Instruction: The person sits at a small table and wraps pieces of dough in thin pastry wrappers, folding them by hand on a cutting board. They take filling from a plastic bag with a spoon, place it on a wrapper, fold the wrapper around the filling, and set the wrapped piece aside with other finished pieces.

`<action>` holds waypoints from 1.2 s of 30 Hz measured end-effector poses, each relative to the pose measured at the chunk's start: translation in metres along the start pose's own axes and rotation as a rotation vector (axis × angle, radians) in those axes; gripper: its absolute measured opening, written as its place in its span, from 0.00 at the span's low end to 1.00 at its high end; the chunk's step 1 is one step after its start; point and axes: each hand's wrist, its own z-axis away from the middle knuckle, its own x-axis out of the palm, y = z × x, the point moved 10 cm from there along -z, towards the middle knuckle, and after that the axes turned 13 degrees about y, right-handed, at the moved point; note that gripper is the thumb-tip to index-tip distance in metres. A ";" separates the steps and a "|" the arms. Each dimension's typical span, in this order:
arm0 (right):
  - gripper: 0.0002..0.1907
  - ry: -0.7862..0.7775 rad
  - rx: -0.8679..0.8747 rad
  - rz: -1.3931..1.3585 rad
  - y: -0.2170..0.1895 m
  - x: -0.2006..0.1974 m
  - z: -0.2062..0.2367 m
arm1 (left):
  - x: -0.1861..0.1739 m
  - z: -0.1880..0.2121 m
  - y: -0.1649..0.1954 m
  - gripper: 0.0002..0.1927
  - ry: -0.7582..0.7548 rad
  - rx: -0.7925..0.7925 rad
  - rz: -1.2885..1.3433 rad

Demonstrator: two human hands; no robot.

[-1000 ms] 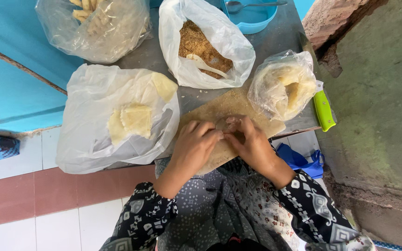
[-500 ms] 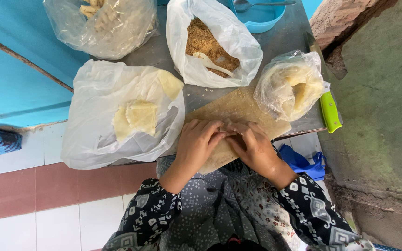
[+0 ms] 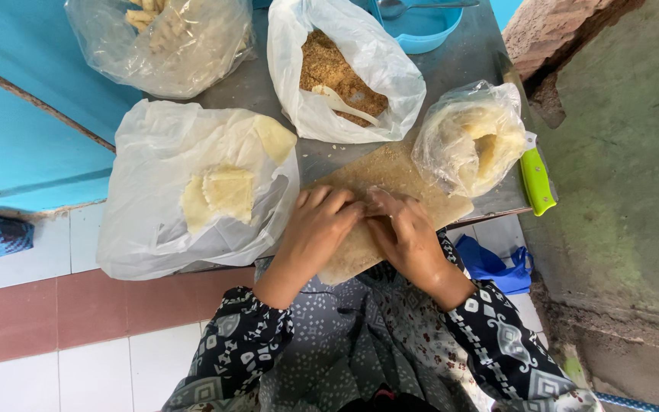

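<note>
Brown crumbs fill 1 white plastic bag; pale yellow wrappers lie on another white bag. The knife handle is lime green, the bowl light blue, the sleeves black with white patterning, the floor tiles white and dusty red.

A grey metal desk stands ahead of the hands, its top dull and scuffed in soft, even daylight. To the left of the hands a bright blue wall runs at a slant, with a thin brown strip across it. Below that wall, left of and nearer than the hands, the floor is laid with white tiles crossed by a band of dusty red tiles. To the right of the hands rises a rough grey-green cement wall, stained and mottled, with bare reddish brick showing at its far top corner.
</note>
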 end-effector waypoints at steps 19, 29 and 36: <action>0.36 0.017 -0.107 0.116 -0.008 0.001 -0.008 | 0.004 0.006 0.006 0.19 -0.021 -0.084 -0.122; 0.37 -0.044 -0.135 0.242 0.001 0.006 -0.016 | -0.069 0.012 -0.034 0.21 0.443 -0.442 -0.060; 0.35 -0.073 -0.170 0.336 0.008 0.009 -0.019 | -0.113 0.034 -0.091 0.15 0.791 -0.663 -0.078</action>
